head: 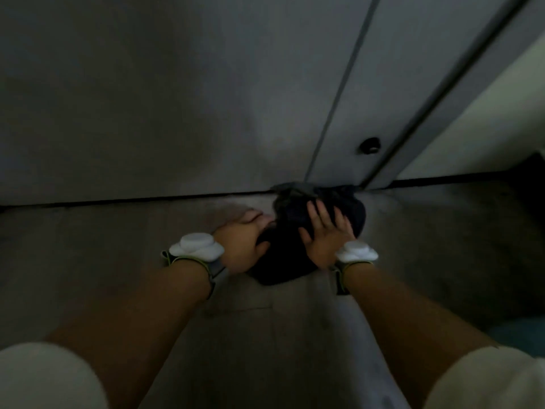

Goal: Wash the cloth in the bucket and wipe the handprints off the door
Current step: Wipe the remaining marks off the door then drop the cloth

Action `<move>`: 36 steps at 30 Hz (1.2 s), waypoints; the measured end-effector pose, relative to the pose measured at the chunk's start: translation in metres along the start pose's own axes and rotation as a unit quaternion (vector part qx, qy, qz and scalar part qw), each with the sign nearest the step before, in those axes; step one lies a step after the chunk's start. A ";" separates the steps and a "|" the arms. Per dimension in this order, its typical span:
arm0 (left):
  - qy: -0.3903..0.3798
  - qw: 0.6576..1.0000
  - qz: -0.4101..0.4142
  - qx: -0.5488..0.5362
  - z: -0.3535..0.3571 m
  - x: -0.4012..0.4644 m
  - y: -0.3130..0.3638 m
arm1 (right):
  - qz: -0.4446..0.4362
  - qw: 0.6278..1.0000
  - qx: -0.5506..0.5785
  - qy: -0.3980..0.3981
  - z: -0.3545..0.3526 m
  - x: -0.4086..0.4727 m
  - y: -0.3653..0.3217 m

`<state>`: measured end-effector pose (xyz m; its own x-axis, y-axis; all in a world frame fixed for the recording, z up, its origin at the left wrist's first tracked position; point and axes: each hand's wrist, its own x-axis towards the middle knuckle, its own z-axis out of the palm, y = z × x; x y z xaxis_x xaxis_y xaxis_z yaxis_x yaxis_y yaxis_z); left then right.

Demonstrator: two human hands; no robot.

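The view is dim. A dark cloth (pixel 298 252) lies bunched on the floor, right at the foot of the grey door (pixel 177 98). My right hand (pixel 324 231) presses flat on top of the cloth with its fingers spread. My left hand (pixel 241 240) lies against the cloth's left edge, fingers stretched along the floor and thumb resting on the fabric. The left hand is blurred. Both wrists wear white sensor bands. No handprints can be made out on the door in this light.
A vertical seam (pixel 339 98) splits the door panels, and a small round dark fitting (pixel 370 146) sits low on the right panel. A pale wall (pixel 486 119) stands at the right. Part of a teal object (pixel 519 335) shows at the right edge. The floor (pixel 118 246) is grey.
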<state>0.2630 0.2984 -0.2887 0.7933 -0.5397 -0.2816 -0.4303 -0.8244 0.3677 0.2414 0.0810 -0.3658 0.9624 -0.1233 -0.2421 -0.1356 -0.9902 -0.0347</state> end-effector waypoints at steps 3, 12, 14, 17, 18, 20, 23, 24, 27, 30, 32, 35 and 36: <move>-0.021 0.999 0.046 -0.002 0.023 0.021 0.051 | 0.142 0.990 -0.009 -0.021 -0.004 -0.021 0.075; -0.044 0.995 0.088 0.008 0.045 0.029 0.105 | 0.244 0.967 -0.014 -0.073 -0.030 -0.098 0.094; -0.059 0.995 0.084 0.012 0.039 0.023 0.102 | 0.255 0.961 0.049 -0.091 -0.032 -0.111 0.082; -0.073 0.994 0.073 0.028 0.023 0.006 0.091 | 0.278 0.953 0.091 -0.083 -0.030 -0.123 0.043; -0.080 0.994 0.063 0.032 0.016 0.002 0.087 | 0.292 0.948 0.098 -0.081 -0.029 -0.124 0.027; -0.073 0.996 0.038 0.030 0.004 -0.004 0.080 | 0.302 0.940 0.138 -0.079 -0.018 -0.127 0.000; -0.060 0.998 -0.005 0.026 -0.018 -0.024 0.058 | 0.284 0.938 0.166 -0.109 -0.010 -0.127 -0.068; -0.057 0.998 -0.022 0.013 -0.026 -0.036 0.044 | 0.276 0.940 0.174 -0.095 -0.014 -0.124 -0.100; -0.040 0.992 -0.105 -0.062 -0.041 -0.070 0.002 | 0.217 0.921 0.314 -0.073 -0.028 -0.110 -0.161; -0.006 0.973 -0.180 -0.142 -0.047 -0.090 -0.032 | 0.124 0.825 0.536 -0.133 -0.038 -0.088 -0.181; 0.019 0.952 -0.216 -0.217 -0.052 -0.098 -0.048 | 0.158 0.751 0.632 -0.106 -0.055 -0.076 -0.180; 0.036 0.860 -0.266 -0.435 -0.065 -0.115 -0.039 | 0.217 0.646 0.722 -0.124 -0.095 -0.071 -0.175; 0.034 0.813 -0.275 -0.511 -0.078 -0.121 -0.029 | 0.230 0.621 0.737 -0.133 -0.116 -0.074 -0.171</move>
<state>0.2130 0.4010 -0.1959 0.7817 -0.0982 -0.6158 0.5534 -0.3460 0.7577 0.2208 0.2522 -0.2296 0.6952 -0.1609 -0.7006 -0.6396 0.3063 -0.7050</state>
